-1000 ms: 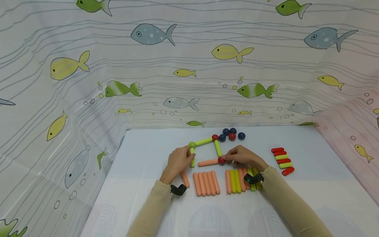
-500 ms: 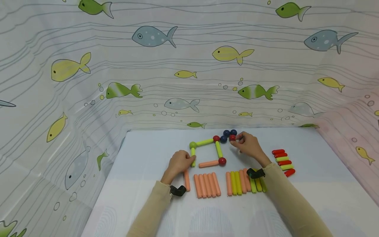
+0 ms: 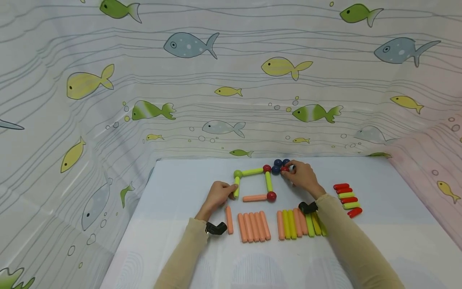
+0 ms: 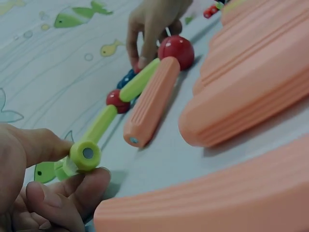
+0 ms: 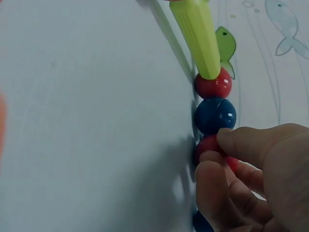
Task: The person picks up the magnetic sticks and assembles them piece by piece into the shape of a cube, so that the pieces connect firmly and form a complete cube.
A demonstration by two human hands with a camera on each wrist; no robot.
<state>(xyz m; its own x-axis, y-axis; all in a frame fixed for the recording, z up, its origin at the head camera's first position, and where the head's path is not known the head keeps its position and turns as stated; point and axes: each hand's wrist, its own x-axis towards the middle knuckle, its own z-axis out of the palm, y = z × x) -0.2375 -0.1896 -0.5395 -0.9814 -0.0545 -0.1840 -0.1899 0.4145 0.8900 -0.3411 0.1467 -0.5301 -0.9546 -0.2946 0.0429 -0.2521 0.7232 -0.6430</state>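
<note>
My left hand pinches the near end of a light green magnetic rod between thumb and fingers. The rod's far end meets a green ball; its near end faces the left wrist view, showing a grey disc. From that ball a second light green rod leads to a red ball. A third runs on to a nearer red ball, where a peach rod points left. Farther back, my right hand pinches a loose red ball beside dark blue balls.
A single peach rod lies near my left wrist. Peach rods form a row in front, beside a mixed row of peach, yellow and green rods. Short red and green rods lie at the right. A fish-patterned sheet rises behind.
My right hand has left the near red ball of the joined shape and moved back to the loose red ball. The left hand keeps its pinch, the rod's near end shifting slightly away from me.
</note>
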